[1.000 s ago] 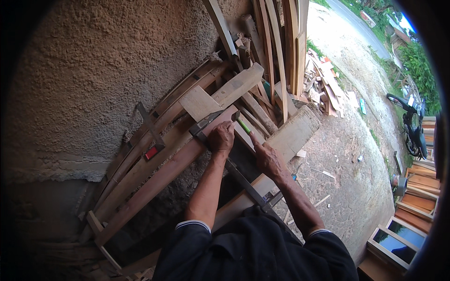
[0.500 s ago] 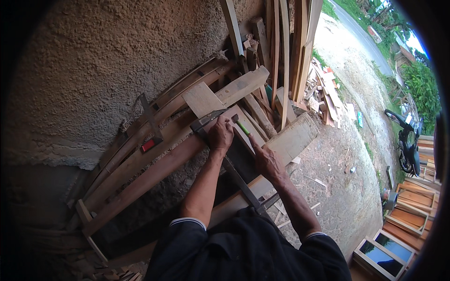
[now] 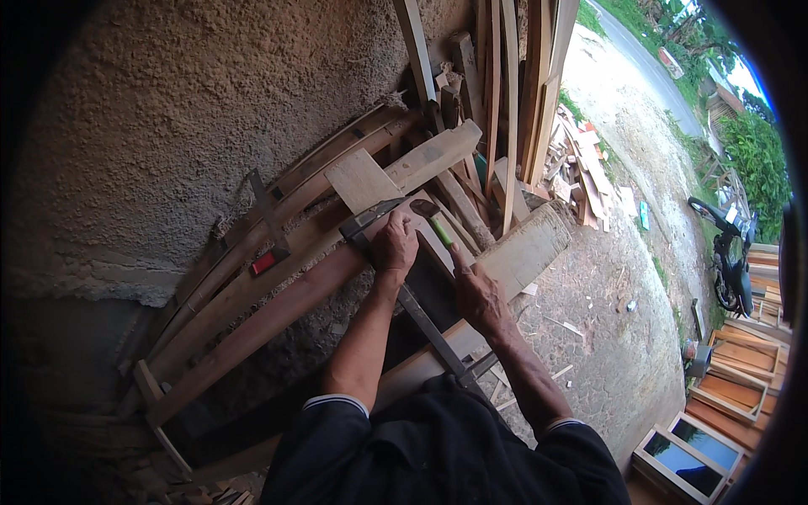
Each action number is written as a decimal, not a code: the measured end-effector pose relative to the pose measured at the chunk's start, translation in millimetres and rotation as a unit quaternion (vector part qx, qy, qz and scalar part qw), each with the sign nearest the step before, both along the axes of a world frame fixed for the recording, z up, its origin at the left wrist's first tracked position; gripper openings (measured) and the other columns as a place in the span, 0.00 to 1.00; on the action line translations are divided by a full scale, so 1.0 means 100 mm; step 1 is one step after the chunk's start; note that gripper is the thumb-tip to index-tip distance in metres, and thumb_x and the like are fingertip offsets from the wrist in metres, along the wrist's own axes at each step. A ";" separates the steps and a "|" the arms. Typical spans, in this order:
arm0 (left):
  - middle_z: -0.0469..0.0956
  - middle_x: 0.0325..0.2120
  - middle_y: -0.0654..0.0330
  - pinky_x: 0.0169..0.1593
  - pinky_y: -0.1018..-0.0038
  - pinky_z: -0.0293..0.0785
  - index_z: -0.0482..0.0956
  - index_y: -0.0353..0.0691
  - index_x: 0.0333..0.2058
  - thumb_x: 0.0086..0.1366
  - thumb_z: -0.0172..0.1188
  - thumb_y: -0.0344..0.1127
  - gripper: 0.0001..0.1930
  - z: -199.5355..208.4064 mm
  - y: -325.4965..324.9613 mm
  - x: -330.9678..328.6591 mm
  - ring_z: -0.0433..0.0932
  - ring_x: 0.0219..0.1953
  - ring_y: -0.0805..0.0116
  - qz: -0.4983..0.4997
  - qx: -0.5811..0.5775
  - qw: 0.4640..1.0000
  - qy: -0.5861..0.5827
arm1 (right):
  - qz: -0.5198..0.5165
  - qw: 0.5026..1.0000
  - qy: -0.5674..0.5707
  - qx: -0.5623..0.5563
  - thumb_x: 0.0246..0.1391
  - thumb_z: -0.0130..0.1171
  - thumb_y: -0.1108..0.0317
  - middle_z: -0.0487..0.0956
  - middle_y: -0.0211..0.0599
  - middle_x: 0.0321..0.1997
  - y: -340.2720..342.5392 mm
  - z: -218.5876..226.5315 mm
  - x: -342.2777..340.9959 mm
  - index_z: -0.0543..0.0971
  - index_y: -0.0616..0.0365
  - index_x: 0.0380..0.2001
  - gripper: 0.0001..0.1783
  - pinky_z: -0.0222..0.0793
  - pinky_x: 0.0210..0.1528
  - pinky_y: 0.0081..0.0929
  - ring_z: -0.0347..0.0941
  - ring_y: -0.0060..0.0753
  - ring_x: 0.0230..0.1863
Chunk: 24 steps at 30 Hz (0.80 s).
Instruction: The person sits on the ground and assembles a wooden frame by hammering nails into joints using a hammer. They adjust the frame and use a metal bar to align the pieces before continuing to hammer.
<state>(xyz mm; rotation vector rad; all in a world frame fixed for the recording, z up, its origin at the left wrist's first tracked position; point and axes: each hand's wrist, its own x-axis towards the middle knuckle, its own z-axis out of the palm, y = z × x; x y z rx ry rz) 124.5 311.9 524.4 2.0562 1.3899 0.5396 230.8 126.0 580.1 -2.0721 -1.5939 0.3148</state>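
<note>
In my right hand (image 3: 481, 299) is a hammer with a green handle (image 3: 442, 232); the index finger lies stretched along it. The dark hammer head (image 3: 423, 207), slightly blurred, is over the end of a reddish-brown board (image 3: 402, 210). My left hand (image 3: 394, 244) rests close by on the same board, its fingers pinched together beside the hammer head. Whatever is between those fingertips is hidden or too small to name. A dark metal bar clamp (image 3: 427, 326) runs under my forearms, from the board's corner toward my body.
A wooden frame of long boards (image 3: 261, 332) extends to the left, with a red-handled clamp (image 3: 263, 263) on it. Thick planks (image 3: 523, 254) lie around the work. Tall boards (image 3: 541, 93) lean on the rough wall (image 3: 210, 109). A motorcycle (image 3: 730, 257) stands at right.
The hammer head has risen slightly and is blurred, while my right hand has shifted a little down and left. My left hand stays almost in place.
</note>
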 end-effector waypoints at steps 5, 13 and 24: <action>0.84 0.35 0.49 0.40 0.53 0.78 0.75 0.46 0.41 0.68 0.54 0.37 0.06 -0.03 -0.03 -0.02 0.83 0.38 0.45 -0.006 0.031 0.999 -0.013 | -0.011 0.993 0.042 -0.114 0.63 0.46 0.71 0.74 0.55 0.29 0.00 0.03 -0.03 0.56 0.43 0.74 0.36 0.71 0.34 0.52 0.76 0.62 0.30; 0.84 0.34 0.49 0.41 0.51 0.78 0.75 0.47 0.41 0.67 0.54 0.38 0.06 -0.03 0.03 0.01 0.83 0.38 0.44 -0.012 -0.011 0.999 -0.028 | -0.020 0.992 0.061 -0.105 0.61 0.46 0.74 0.74 0.55 0.27 0.05 0.06 -0.03 0.56 0.44 0.74 0.37 0.71 0.34 0.53 0.76 0.61 0.29; 0.84 0.34 0.49 0.40 0.53 0.78 0.75 0.47 0.40 0.67 0.53 0.36 0.06 -0.04 0.01 0.02 0.83 0.38 0.45 0.000 0.021 1.000 0.009 | -0.014 0.995 0.049 -0.081 0.59 0.48 0.77 0.75 0.56 0.28 0.06 0.02 0.00 0.56 0.43 0.74 0.40 0.71 0.33 0.53 0.77 0.62 0.30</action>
